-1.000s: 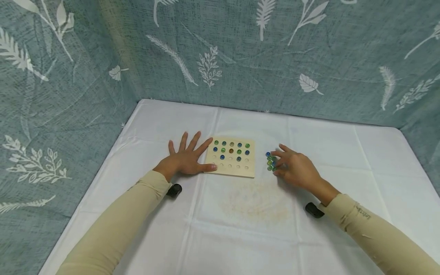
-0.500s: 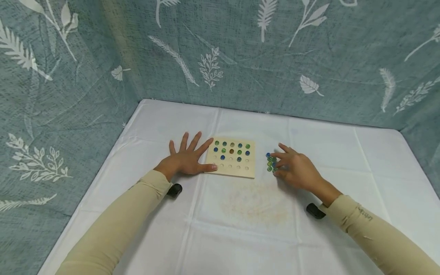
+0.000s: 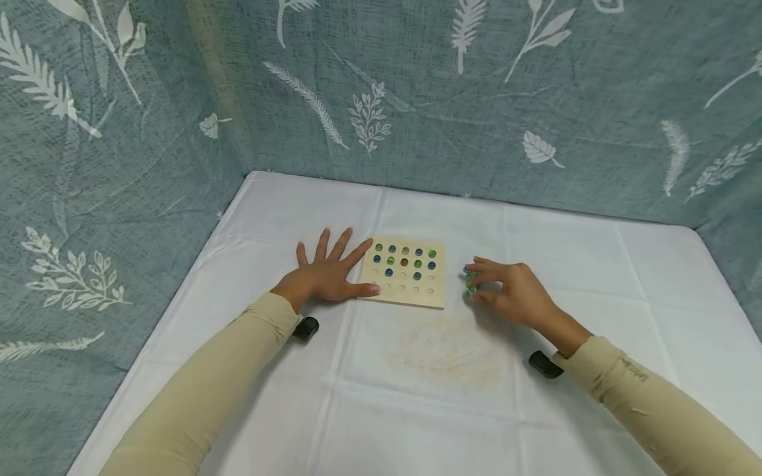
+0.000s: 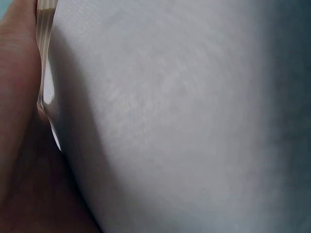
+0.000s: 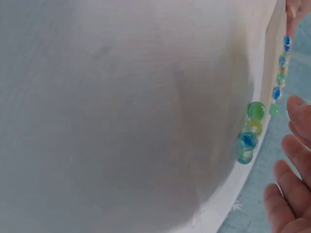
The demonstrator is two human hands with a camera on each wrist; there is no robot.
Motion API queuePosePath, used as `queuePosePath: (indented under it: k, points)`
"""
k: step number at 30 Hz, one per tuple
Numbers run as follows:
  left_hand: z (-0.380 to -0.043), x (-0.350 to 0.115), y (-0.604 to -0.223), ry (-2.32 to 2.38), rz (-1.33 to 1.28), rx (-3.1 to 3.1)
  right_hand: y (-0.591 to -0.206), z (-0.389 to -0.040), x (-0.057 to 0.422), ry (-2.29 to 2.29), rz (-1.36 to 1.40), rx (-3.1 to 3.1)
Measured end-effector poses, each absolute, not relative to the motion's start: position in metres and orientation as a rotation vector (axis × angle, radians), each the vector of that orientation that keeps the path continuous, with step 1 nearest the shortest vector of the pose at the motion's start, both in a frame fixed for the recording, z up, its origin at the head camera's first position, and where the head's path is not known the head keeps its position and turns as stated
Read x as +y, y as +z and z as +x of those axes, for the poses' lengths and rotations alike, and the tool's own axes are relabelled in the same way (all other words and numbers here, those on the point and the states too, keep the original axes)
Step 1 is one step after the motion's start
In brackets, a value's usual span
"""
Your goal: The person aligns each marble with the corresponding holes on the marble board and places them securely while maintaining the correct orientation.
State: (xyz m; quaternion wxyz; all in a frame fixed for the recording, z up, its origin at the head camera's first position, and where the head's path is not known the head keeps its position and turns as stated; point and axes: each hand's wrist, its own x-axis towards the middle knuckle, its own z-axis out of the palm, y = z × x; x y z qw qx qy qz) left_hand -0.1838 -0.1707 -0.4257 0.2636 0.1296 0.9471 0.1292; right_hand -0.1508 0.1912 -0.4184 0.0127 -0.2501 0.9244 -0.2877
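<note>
A pale wooden board with rows of round hollows lies on the table, glass marbles sitting in its far rows and two in the row in front of those. My left hand rests with spread fingers at the board's left edge, its thumb over the near left corner. In the left wrist view, part of that hand lies against the board's side. Right of the board, my right hand hovers over a cluster of loose marbles, thumb and forefinger apart. The right wrist view shows green and blue marbles beside the loosely bent fingers.
A white cloth covers the table, with a faint brownish stain in front of the board. Patterned blue-green curtains hang behind and at the left. Black wrist devices show under both cuffs.
The right hand's fingers have come lower and nearer together over the loose marbles, hiding more of them. The left hand stays on the board. The head view has shifted slightly.
</note>
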Motion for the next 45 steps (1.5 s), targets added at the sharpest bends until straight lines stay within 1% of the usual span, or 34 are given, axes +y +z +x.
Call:
queuePosePath:
  k: [9,15,21,33,45]
  points:
    - [-0.192,-0.172,-0.442,0.317,0.335,2.580,-0.418,-0.154,0.183,-0.945,-0.801,2.844]
    - [-0.194,-0.172,-0.445,0.323,0.328,2.585,-0.417,-0.156,0.173,-0.961,-0.841,2.813]
    - [-0.194,-0.173,-0.442,0.326,0.331,2.566,-0.418,-0.162,0.164,-0.984,-0.886,2.785]
    - [-0.193,-0.175,-0.420,0.415,0.358,2.464,-0.419,-0.169,0.148,-0.995,-0.970,2.755]
    - [-0.196,-0.179,-0.419,0.385,0.362,2.421,-0.417,-0.171,0.130,-0.963,-1.011,2.750]
